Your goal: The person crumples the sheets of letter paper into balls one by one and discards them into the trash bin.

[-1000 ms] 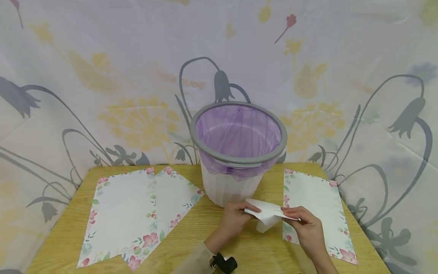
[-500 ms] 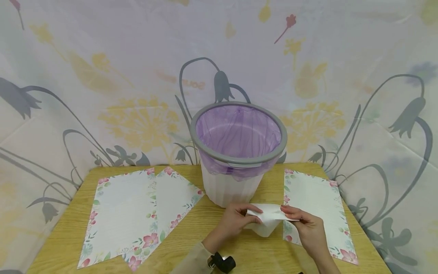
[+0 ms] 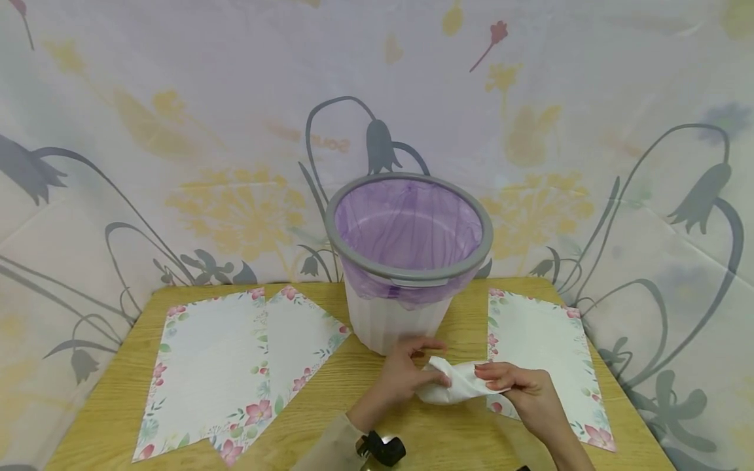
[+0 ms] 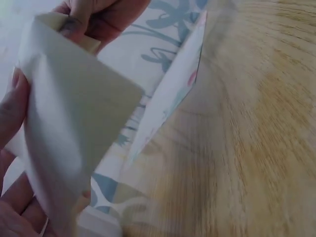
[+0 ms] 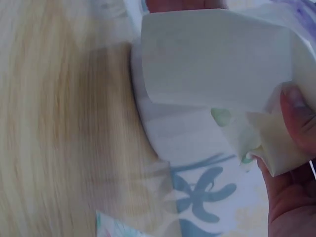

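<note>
Both hands hold a folded, creased sheet of paper (image 3: 450, 387) above the table, in front of the bin. My left hand (image 3: 405, 374) is at its left end, the thumb on the near face and the fingers spread behind it. At the other end, my right hand (image 3: 523, 391) pinches the paper between thumb and fingers. In the left wrist view the paper (image 4: 74, 103) shows a plain pale side with a loose corner. Green bits of floral print peek out of the fold of the paper (image 5: 212, 64) in the right wrist view.
A white bin (image 3: 393, 324) with a grey rim and purple liner stands behind the hands. Two overlapping floral-bordered sheets (image 3: 206, 373) lie on the wooden table (image 3: 330, 405) at left; another floral sheet (image 3: 544, 360) lies at right. A patterned curtain (image 3: 253, 85) hangs behind.
The paper has gone from a flatter fold with a hanging flap to a more twisted, bunched shape. My left fingers have spread, and my right hand has dropped slightly.
</note>
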Available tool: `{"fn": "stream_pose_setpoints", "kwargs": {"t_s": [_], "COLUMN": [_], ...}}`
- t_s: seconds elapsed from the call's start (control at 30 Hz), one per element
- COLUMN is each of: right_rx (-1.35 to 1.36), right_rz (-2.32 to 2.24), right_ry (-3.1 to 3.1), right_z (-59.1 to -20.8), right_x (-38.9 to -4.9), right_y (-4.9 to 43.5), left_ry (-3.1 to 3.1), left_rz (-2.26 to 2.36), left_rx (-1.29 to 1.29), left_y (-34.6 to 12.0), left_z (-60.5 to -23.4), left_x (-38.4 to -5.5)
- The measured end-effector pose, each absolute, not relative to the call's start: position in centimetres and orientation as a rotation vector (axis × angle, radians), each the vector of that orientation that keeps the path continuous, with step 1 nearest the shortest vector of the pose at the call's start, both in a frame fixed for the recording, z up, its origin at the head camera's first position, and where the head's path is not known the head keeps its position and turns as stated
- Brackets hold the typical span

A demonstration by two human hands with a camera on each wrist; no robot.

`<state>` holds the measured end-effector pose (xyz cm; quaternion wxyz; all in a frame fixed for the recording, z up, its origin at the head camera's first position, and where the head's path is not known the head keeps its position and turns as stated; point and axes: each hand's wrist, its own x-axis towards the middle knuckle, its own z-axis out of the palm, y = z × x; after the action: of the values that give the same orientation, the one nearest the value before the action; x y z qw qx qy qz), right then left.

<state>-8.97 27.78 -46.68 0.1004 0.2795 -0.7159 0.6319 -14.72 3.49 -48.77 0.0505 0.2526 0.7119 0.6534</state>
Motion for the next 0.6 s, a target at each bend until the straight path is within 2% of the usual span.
{"fn": "stream_pose_setpoints", "kwargs": {"t_s": [0.33, 0.6], "right_rx": [1.132, 1.082], "right_rz": [1.966, 1.848], "right_ry": [-1.863, -1.871], "right_z": [-47.4, -47.3], "right_x": [-9.5, -9.8], "right_y": [26.9, 26.4], "left_ry": [1.705, 1.748], "left_rz": [1.762, 1.772], "left_rx": [0.988, 0.928], "left_y": [2.9, 2.8], "left_z": [-49.2, -49.0], "left_x": [-15.8, -15.5]}}
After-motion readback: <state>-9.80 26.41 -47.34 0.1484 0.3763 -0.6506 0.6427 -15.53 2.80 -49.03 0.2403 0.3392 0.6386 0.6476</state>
